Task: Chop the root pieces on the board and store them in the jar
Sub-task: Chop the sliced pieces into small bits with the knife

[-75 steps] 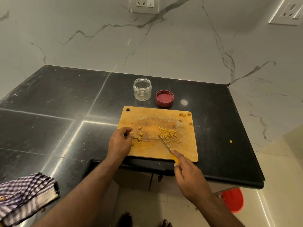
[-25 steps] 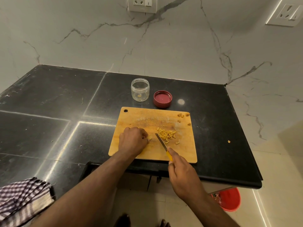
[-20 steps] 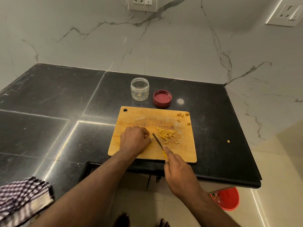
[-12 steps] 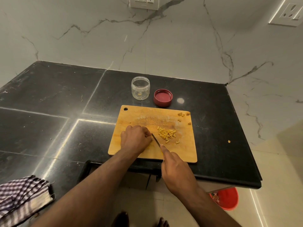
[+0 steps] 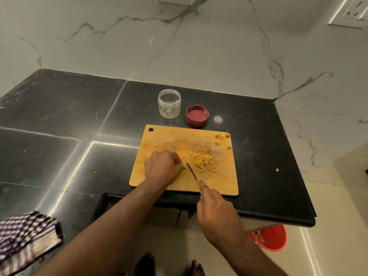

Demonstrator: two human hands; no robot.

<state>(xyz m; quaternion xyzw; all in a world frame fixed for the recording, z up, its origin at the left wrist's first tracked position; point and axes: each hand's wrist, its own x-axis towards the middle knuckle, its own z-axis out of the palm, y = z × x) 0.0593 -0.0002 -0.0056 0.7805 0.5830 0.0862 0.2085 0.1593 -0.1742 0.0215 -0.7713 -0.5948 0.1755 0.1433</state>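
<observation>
On board (image 5: 179,186): L hand (image 5: 162,168) curled, pinning root piece (image 5: 184,166); R hand (image 5: 216,212) grips knife (image 5: 191,171), blade beside L fingertips.

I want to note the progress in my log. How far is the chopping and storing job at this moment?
Done: a pile of chopped root pieces lies on the cutting board.
In hand: the left hand pins a piece while the right hand works the knife beside it.
Left: a few chunks wait at the board's far right corner. The jar is open and nearly empty, its red lid beside it.
</observation>
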